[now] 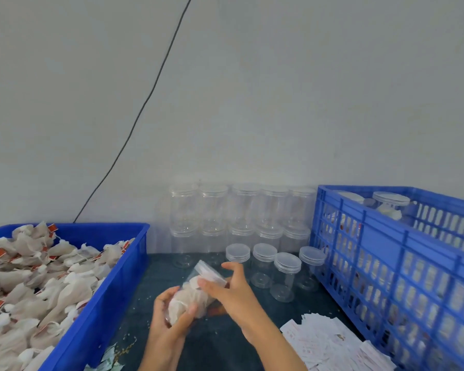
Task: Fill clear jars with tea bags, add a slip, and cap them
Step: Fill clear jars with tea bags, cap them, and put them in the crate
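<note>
From the head camera, a filled clear jar (192, 293) is held tilted above the dark tabletop (225, 341), between the blue bin of tea bags (38, 277) on the left and the blue slatted crate (391, 263) on the right. The jar's long axis runs diagonally, base low and toward the person on the left, capped end pointing up, away and to the right. The left hand (169, 314) grips the base end, fingers and thumb curled round the wall. The right hand (228, 286) sits at the other end, fingers spread and curved round the translucent lid (209, 273); whether it presses firmly or only touches is blurred. The lid lies straight ahead of the right hand, so any turn would go about that diagonal axis, probably tightening. Empty capped jars (263, 263) stand just behind, paper slips (330, 341) lie near the right wrist.
</note>
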